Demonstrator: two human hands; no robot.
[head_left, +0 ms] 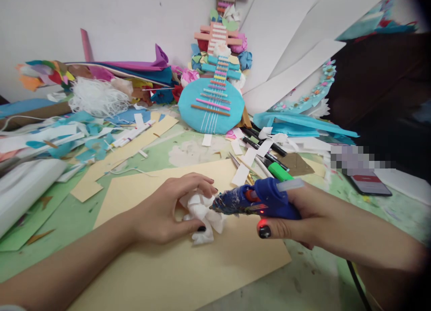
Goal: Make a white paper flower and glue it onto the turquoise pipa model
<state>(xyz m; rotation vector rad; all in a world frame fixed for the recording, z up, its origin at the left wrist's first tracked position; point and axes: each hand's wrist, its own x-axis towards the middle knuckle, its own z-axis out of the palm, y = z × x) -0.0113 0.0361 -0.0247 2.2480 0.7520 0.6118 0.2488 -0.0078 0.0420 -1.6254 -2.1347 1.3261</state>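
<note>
Glue gun point(272, 196) sits clasped in the right hand point(308, 212), nozzle point(216, 204) beside the white paper flower point(200, 210) pinched by the left hand point(160, 210). A slip could burn those nearby fingertips point(201, 228).

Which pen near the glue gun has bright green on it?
The thick marker just beyond the blue glue gun; the thinner pens beside it look black.

Green table point(316, 279), stained in patches. Spread on it: large cream paper sheet point(242, 261) at front, green marker point(280, 171) and black pens point(278, 149) behind, phone point(373, 188) at right, blue scraps point(92, 150) at left.
</note>
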